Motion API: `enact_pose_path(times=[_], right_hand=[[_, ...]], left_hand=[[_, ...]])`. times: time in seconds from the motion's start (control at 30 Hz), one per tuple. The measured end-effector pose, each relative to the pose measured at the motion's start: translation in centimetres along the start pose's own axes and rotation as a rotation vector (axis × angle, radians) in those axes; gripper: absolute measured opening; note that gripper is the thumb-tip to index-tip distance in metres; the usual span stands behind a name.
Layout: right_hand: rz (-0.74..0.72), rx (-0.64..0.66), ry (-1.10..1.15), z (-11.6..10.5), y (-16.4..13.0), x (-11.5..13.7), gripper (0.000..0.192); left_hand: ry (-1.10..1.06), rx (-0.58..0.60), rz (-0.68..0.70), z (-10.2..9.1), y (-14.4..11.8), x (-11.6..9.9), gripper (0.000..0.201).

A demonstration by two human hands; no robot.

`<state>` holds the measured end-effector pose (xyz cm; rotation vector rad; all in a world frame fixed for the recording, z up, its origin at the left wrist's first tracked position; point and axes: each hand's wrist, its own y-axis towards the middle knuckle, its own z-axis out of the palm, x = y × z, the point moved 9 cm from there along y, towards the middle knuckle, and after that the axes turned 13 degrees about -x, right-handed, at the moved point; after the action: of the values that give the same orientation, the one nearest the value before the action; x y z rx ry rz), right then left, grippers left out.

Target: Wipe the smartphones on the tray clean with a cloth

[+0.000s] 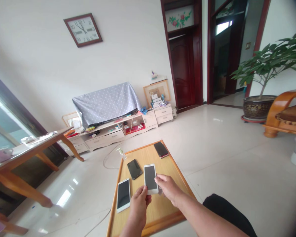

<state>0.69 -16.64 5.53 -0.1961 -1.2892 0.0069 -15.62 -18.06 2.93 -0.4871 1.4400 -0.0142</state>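
Note:
A white phone [150, 178] with a dark screen is held over a small wooden table [174, 169]. My left hand [138, 203] grips its near left corner, and my right hand [168, 188] grips its near right edge. On the table lie another white phone [123, 195] at the left, a black phone [134, 169] just beyond it, and a dark phone with a red edge [161, 149] at the far end.
A small bottle [121, 153] stands at the table's far left corner. A larger wooden table [27, 154] is at the left, a low TV cabinet [118, 128] by the wall, a potted plant [261, 102] and wooden chair [284, 113] at the right.

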Motion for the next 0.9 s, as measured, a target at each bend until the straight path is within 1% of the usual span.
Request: enact_pose_path(times=[0.07,0.13,0.23,0.37,0.43,0.53,0.67,0.77,0.9], right_hand=[[-0.008,-0.001,-0.059,-0.4,0.0,-0.2,0.045],[-0.001,-0.032,-0.15,-1.4,0.5,-0.6,0.043],[-0.04,-0.131,-0.225,-3.6,1.7,-0.5,0.04],[-0.07,-0.274,-0.2,-6.4,3.4,0.6,0.035],[-0.046,-0.323,-0.182,-7.4,4.0,1.1,0.034],[0.006,-0.363,-0.149,-8.1,4.9,1.6,0.033],[0.03,-0.384,-0.151,-8.5,6.1,2.4,0.03],[0.049,-0.384,-0.14,-8.9,7.3,2.5,0.03],[0.056,-0.391,-0.106,-9.5,9.0,2.2,0.03]], left_hand=[[-0.031,-0.012,-0.022,1.1,1.0,-0.6,0.027],[-0.06,-0.024,-0.03,2.4,2.2,-1.5,0.022],[-0.097,-0.059,-0.031,4.6,4.3,-2.8,0.015],[-0.124,-0.093,-0.031,7.9,7.6,-3.5,0.012],[-0.126,-0.109,-0.035,9.5,9.2,-3.5,0.014],[-0.113,-0.139,-0.043,11.8,11.6,-3.0,0.018],[-0.077,-0.191,-0.044,14.6,14.7,-2.4,0.013],[-0.027,-0.203,-0.054,16.7,16.9,-2.1,0.01],[0.046,-0.186,-0.069,19.5,19.6,-1.8,0.03]])
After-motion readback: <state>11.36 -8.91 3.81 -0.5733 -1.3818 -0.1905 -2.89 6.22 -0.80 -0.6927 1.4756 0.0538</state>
